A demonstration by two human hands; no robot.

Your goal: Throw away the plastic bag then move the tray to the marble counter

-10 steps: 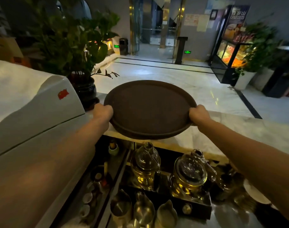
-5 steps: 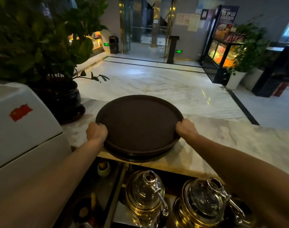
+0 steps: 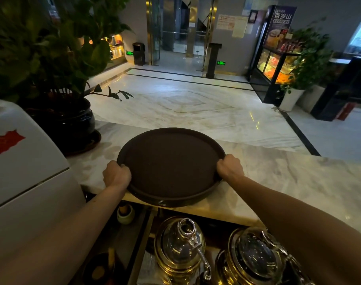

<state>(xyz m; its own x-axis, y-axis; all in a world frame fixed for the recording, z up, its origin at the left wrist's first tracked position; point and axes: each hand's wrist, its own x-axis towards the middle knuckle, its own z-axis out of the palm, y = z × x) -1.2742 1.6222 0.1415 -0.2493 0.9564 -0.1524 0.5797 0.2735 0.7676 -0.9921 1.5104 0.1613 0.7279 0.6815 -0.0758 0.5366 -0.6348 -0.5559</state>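
Observation:
A round dark brown tray [image 3: 171,165] lies on the white marble counter [image 3: 288,177], its near edge hanging slightly over the counter's front lip. My left hand [image 3: 116,175] grips the tray's left rim and my right hand [image 3: 230,168] grips its right rim. The tray is empty. No plastic bag shows anywhere in view.
A dark potted plant [image 3: 62,122] stands on the counter to the tray's left. A white machine with a red sticker [image 3: 21,161] fills the left side. Glass teapots [image 3: 181,249] sit on a lower shelf below the counter. Beyond the counter lies an open marble lobby floor.
The tray came down from mid-air onto the marble counter and now rests there. Both hands stayed on its rims while I moved closer.

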